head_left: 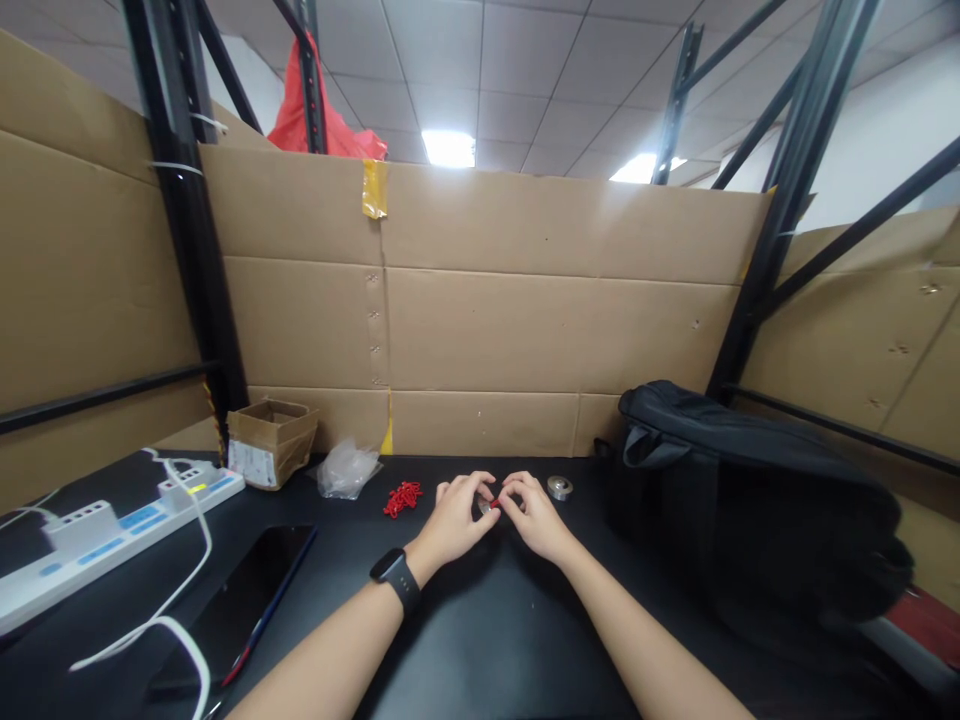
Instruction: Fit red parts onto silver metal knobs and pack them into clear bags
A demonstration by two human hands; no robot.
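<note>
Above the black tabletop, my left hand (456, 515) and my right hand (531, 510) meet fingertip to fingertip. My right thumb and index finger pinch a small red piece (495, 503). Between the thumb and fingers of my left hand is a small silvery or clear piece (484, 507), partly covered and too small to name. A little pile of red pieces (403, 498) lies left of my left hand. To the right of my right hand rests a round silvery ring or tape roll (559, 488).
A crumpled clear plastic bag (347, 470) and an open cardboard box (272, 440) stand at the back left. Nearer are a white power strip (97, 545) with cables and a dark phone or tablet (247, 600). A black bag (750, 510) fills the right. Cardboard (480, 330) walls the back.
</note>
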